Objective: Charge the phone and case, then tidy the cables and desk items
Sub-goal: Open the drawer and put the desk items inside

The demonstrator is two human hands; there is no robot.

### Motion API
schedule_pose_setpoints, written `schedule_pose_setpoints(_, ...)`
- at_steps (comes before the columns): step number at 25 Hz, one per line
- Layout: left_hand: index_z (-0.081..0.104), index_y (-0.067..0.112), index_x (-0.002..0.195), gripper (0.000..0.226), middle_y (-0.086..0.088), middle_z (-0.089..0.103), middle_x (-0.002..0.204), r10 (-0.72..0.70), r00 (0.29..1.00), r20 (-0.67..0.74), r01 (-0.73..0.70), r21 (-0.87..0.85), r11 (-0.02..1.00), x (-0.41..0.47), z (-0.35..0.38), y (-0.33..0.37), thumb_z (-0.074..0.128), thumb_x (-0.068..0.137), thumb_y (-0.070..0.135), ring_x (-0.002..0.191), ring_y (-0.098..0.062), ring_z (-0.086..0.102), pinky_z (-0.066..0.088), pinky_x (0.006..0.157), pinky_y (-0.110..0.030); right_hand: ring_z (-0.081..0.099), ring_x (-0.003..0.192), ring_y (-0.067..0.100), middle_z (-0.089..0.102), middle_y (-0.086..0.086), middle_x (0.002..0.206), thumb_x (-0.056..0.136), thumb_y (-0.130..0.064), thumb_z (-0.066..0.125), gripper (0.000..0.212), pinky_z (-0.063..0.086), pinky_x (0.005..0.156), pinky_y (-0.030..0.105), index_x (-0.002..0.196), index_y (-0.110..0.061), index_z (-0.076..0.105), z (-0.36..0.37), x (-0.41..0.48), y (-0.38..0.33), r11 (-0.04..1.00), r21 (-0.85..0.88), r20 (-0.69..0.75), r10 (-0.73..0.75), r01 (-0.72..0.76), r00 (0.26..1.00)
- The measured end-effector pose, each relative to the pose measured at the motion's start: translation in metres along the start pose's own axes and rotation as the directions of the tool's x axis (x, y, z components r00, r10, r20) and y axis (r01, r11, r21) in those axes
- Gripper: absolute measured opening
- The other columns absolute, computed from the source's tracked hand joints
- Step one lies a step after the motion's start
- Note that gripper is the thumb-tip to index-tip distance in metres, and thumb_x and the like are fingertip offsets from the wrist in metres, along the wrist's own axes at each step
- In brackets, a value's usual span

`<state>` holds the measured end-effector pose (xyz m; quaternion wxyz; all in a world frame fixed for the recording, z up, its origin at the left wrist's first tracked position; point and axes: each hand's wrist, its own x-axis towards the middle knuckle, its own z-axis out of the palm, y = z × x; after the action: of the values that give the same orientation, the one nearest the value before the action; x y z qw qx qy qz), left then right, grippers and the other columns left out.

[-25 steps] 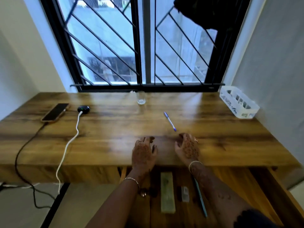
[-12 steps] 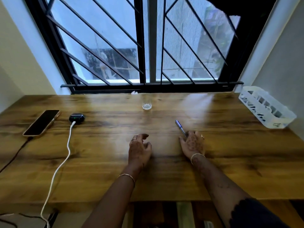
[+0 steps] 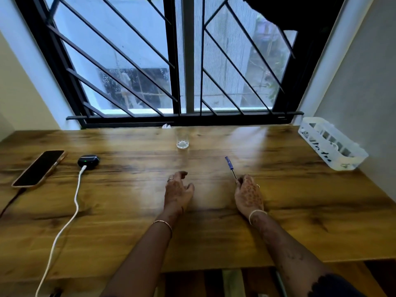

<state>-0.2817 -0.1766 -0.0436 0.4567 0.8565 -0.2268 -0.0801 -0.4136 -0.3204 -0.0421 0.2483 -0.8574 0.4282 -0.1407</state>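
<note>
One table (image 3: pixel 214 232) carries it all. One glass (image 3: pixel 182 142) stands near the window edge. Left of the glass lie one phone (image 3: pixel 38 168), one dark earbud case (image 3: pixel 88 161) and two cables: one white cable (image 3: pixel 72 211) and one black cable (image 3: pixel 8 202). Right of the glass are one pen (image 3: pixel 230 167) and one white basket (image 3: pixel 332 144). Nearer than the glass are two hands, the left hand (image 3: pixel 179 189) and the right hand (image 3: pixel 248 194), each with one ring and one bangle.

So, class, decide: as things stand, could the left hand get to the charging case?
Probably yes. The left hand holds nothing, and only bare desk lies between it and the charging case. The white cable runs toward the near edge, beside that path.
</note>
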Motion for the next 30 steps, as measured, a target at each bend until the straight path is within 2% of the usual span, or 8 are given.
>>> schedule_pose_setpoints(3,0.049,0.013,0.127,0.045,-0.007,0.051,0.129,-0.042,0.999,0.014,0.042,0.000,0.999,0.021,-0.001,0.006,0.063,0.085,0.018,0.121,-0.024,0.051,0.043,0.103,-0.039,0.055,0.098,0.027,0.058,0.010,0.108,0.098,-0.020,0.041,0.017,0.046,0.087,0.038,0.104,-0.010,0.053,0.006,0.010,-0.004,0.995,0.061,-0.101,-0.068,0.074,0.993)
schedule_pose_setpoints(5,0.045,0.014,0.129,0.049,-0.006,0.051,0.131,-0.060,0.998,0.007,0.060,0.002,0.998,0.041,-0.002,0.006,0.063,0.084,0.021,0.123,-0.023,0.049,0.042,0.103,-0.035,0.057,0.091,0.025,0.058,0.007,0.100,0.097,-0.019,0.044,0.012,0.047,0.082,0.036,0.097,-0.012,0.053,0.014,0.025,-0.014,0.989,0.085,-0.139,-0.109,0.122,0.984)
schedule_pose_setpoints(9,0.039,0.014,0.135,0.059,-0.010,0.046,0.136,-0.118,0.993,0.000,0.118,-0.011,0.993,0.095,-0.002,0.000,0.065,0.082,0.025,0.121,-0.026,0.051,0.043,0.100,-0.033,0.056,0.084,0.022,0.059,0.004,0.096,0.094,-0.019,0.049,0.008,0.045,0.075,0.031,0.091,-0.015,0.055,0.036,0.049,-0.039,0.978,0.138,-0.199,-0.125,0.154,0.972)
schedule_pose_setpoints(14,0.029,0.008,0.141,0.087,-0.013,0.042,0.140,-0.100,0.995,0.013,0.100,-0.004,0.995,0.154,0.012,0.000,0.079,0.072,0.027,0.129,-0.028,0.042,0.038,0.107,-0.034,0.051,0.078,0.012,0.057,-0.006,0.090,0.092,-0.026,0.051,0.006,0.037,0.070,0.020,0.086,-0.025,0.052,0.050,0.083,-0.039,0.981,0.111,-0.210,-0.133,0.159,0.969)
schedule_pose_setpoints(17,0.024,0.008,0.143,0.099,-0.015,0.042,0.142,-0.106,0.994,0.003,0.106,-0.024,0.994,0.183,0.021,0.003,0.084,0.067,0.023,0.132,-0.030,0.040,0.036,0.108,-0.032,0.049,0.077,0.009,0.053,-0.011,0.087,0.093,-0.031,0.049,0.006,0.038,0.070,0.020,0.088,-0.029,0.052,0.056,0.097,-0.037,0.982,0.129,-0.228,-0.109,0.141,0.967)
schedule_pose_setpoints(24,0.032,0.016,0.141,0.084,-0.010,0.052,0.135,-0.106,0.991,-0.080,0.105,-0.027,0.994,0.207,0.026,0.004,0.081,0.072,0.023,0.123,-0.030,0.050,0.041,0.100,-0.032,0.053,0.079,0.008,0.057,-0.010,0.089,0.093,-0.035,0.049,0.010,0.041,0.071,0.020,0.092,-0.028,0.055,0.059,0.101,-0.032,0.978,0.156,-0.252,-0.092,0.135,0.963)
schedule_pose_setpoints(27,0.042,0.013,0.131,0.067,-0.011,0.060,0.126,-0.112,0.989,-0.100,0.104,-0.081,0.991,0.211,0.023,0.005,0.079,0.075,0.021,0.113,-0.029,0.058,0.044,0.095,-0.032,0.057,0.082,0.010,0.060,-0.009,0.091,0.092,-0.035,0.050,0.011,0.045,0.073,0.023,0.092,-0.027,0.057,0.059,0.103,-0.032,0.974,0.189,-0.246,-0.080,0.129,0.966)
schedule_pose_setpoints(30,0.043,0.011,0.127,0.064,-0.011,0.061,0.121,-0.067,0.994,-0.090,0.059,-0.094,0.994,0.201,0.022,0.006,0.079,0.074,0.021,0.111,-0.030,0.058,0.047,0.096,-0.035,0.058,0.080,0.012,0.061,-0.007,0.087,0.092,-0.033,0.053,0.006,0.045,0.070,0.023,0.089,-0.028,0.056,0.058,0.103,-0.031,0.953,0.274,-0.248,-0.062,0.132,0.967)
